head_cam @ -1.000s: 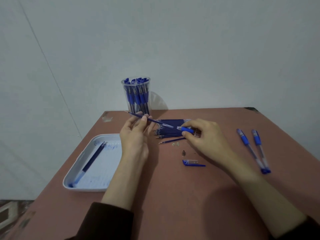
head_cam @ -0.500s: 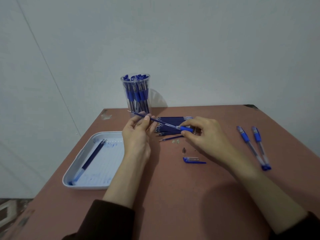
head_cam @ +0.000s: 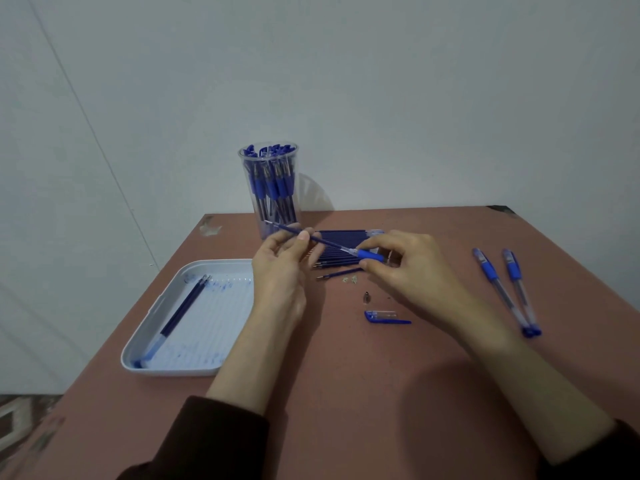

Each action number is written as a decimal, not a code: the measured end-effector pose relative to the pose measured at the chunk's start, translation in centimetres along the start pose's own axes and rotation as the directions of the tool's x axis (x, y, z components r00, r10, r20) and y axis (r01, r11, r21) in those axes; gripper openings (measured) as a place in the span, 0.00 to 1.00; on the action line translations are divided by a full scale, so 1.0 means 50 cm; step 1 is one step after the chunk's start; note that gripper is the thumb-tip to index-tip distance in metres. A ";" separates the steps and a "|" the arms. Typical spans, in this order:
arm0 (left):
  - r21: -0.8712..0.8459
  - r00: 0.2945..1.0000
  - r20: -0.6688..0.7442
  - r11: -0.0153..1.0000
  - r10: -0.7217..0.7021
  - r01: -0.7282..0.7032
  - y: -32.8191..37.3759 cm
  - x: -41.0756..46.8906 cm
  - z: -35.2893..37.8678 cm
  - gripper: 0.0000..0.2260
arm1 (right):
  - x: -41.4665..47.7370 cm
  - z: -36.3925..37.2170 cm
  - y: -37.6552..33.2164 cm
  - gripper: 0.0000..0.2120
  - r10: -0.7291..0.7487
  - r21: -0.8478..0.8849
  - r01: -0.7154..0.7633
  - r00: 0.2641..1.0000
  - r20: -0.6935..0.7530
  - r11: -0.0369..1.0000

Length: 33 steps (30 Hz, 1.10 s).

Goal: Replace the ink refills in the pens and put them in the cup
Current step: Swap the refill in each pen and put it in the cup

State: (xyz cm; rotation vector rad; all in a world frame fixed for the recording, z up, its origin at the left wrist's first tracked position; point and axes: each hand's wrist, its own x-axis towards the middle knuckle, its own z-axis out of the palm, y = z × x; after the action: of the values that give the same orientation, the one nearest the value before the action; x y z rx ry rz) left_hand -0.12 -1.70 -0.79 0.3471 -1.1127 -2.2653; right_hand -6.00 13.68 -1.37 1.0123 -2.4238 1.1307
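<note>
Left hand (head_cam: 278,268): raised above the table, thumb and fingertips pinched on the dark blue ink refill (head_cam: 311,238) near its far end; the other fingers are loosely curled.
Right hand (head_cam: 403,263): thumb and forefinger closed on the pen barrel (head_cam: 370,255) at its blue grip section, the remaining fingers bent above the tabletop.
Refill and barrel: the refill runs slantwise from upper left, its tip in front of the cup, down into the clear front of the barrel; how far in it sits cannot be told.
Cup (head_cam: 269,188): clear plastic, upright at the back of the table near the wall, packed with blue pens standing on end.
Refill stack (head_cam: 346,249): a bundle of dark blue refills lying flat just behind and under the hands; one loose refill (head_cam: 341,273) lies just in front of it.
Metal tip (head_cam: 366,297): a small cone lying on the table, just in front of the right hand.
Pen cap (head_cam: 384,317): blue and clear, lying on its side near the metal tip.
Two pens (head_cam: 507,289): lying on the right of the table, well apart from the hands, their near ends touching.
Tray (head_cam: 162,306): white, ink-smeared, on the left; two refills (head_cam: 180,313) lie in it side by side.
Table (head_cam: 346,393): reddish-brown top.
</note>
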 end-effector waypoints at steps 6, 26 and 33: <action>0.461 0.964 0.260 0.884 -0.057 -0.072 -0.025 -0.011 0.000 0.10 | 0.008 -0.001 -0.001 0.07 0.109 0.191 -0.098 0.993 -0.048 0.977; 0.694 0.949 0.309 0.667 0.063 -0.271 -0.024 -0.010 -0.005 0.07 | 0.014 -0.017 -0.003 0.05 0.240 0.380 -0.200 0.969 -0.058 0.903; 0.250 0.996 0.087 0.968 0.011 -0.033 -0.004 -0.003 -0.008 0.06 | 0.000 -0.001 -0.003 0.05 0.090 0.020 -0.089 0.994 -0.065 0.996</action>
State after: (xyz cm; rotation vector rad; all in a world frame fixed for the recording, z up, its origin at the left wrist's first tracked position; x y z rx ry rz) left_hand 0.11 -1.78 -1.21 0.3392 -1.4463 -2.1394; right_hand -5.90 13.67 -1.24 0.8648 -2.4330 1.1962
